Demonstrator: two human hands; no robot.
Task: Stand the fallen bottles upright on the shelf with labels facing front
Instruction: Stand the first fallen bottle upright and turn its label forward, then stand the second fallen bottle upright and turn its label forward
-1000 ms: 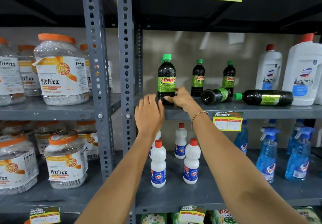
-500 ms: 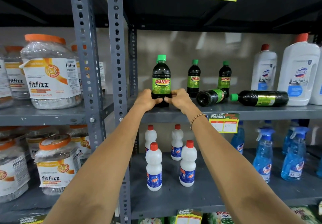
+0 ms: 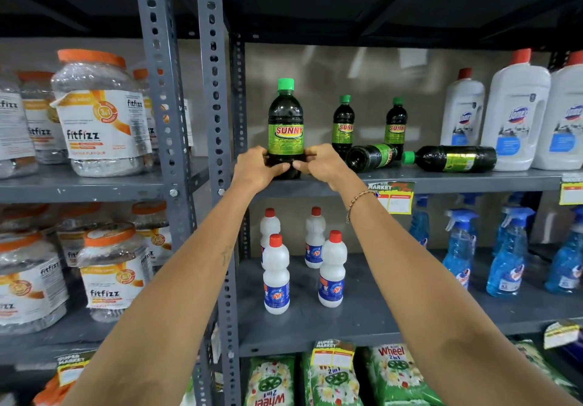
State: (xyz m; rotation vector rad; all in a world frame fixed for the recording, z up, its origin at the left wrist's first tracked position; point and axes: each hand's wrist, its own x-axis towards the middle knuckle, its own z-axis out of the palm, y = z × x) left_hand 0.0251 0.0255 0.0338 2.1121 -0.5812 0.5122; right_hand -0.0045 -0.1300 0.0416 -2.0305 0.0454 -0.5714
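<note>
Standing bottle: a dark Sunny bottle (image 3: 286, 128) with a green cap stood upright at the front left of the shelf (image 3: 441, 182), centre of the frame, its green and yellow label with the red "SUNNY" facing front.
Fallen bottles: two lay on their sides right of centre on the same shelf. The nearer fallen bottle (image 3: 372, 156) showed its dark base to the camera; the farther fallen bottle (image 3: 451, 159) lay lengthwise, green cap pointing left, label partly turned up.
Back row: two more upright bottles (image 3: 343, 126) stood behind, near the wall, labels facing front.
Left hand: the left hand (image 3: 255, 167) was at the lower left side of the standing bottle, arm reaching up from the lower left of the frame.
Right hand: the right hand (image 3: 325, 165) was at the bottle's lower right side, arm reaching from the lower right, a beaded bracelet (image 3: 359, 199) on the wrist.
Fingers: the fingers (image 3: 298, 165) of both hands were closed round the bottle's base, gripping it, tips almost meeting in front below the label.
Surroundings: white cleaner jugs (image 3: 514, 115) stood at the right end of the shelf; small white bottles (image 3: 276, 274) and blue spray bottles (image 3: 460, 248) on the shelf below; fitfizz jars (image 3: 97, 115) on the left rack.
</note>
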